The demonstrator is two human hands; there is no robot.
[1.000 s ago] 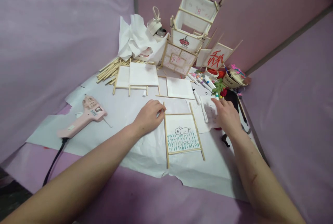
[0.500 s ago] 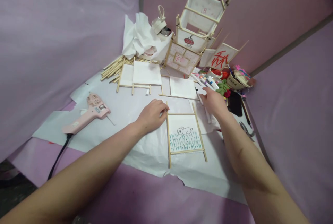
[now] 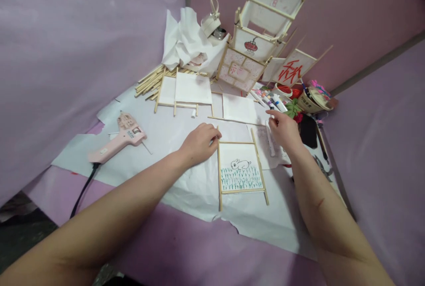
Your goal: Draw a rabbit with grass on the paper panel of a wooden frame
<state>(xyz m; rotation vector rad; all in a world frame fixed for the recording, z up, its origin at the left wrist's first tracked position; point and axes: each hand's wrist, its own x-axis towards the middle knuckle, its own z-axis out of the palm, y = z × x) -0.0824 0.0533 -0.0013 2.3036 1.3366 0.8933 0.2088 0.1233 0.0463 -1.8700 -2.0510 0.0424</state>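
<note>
A wooden-stick frame [image 3: 220, 175] lies flat on the paper-covered table, its white panel [image 3: 229, 153] drawn with a rabbit above green grass. My left hand [image 3: 199, 142] rests at its upper left corner, fingers curled and closed around the end of the left stick. Beyond the frame's right side, my right hand [image 3: 285, 131] is closed, index finger forward. A marker [image 3: 272, 106] shows only its dark end above those fingers; the hand covers the rest. Just past it are several more markers [image 3: 278, 102].
A pink glue gun [image 3: 116, 140] lies at left with its cord. Bundled sticks [image 3: 152, 83] and blank white panels [image 3: 194, 89] [image 3: 237, 108] lie behind. A tall paper-and-stick lantern [image 3: 241, 71] stands at the back. A phone [image 3: 308, 131] lies at right.
My right hand has shifted slightly, taking the marker away from beside the blank panel toward the other markers. The view has shifted a little; my left hand stays at the frame's corner.
</note>
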